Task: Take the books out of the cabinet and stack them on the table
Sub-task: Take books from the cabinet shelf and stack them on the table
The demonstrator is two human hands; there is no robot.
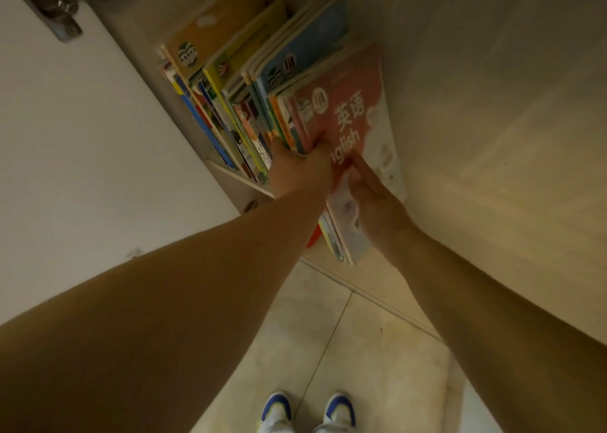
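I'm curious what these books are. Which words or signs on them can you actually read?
"英语" on the pink book that both hands hold.
"glish" below it on the same cover; its first letters are hidden by the left hand.
Round logos on the pink, blue and orange books: too blurred.
Spines: too small.

Head view, steeply downward, close

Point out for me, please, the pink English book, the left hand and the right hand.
pink English book [353, 104]: head view, on its front cover.
left hand [300, 170]: head view, on the back of the hand.
right hand [374, 202]: head view, on the back of the hand.
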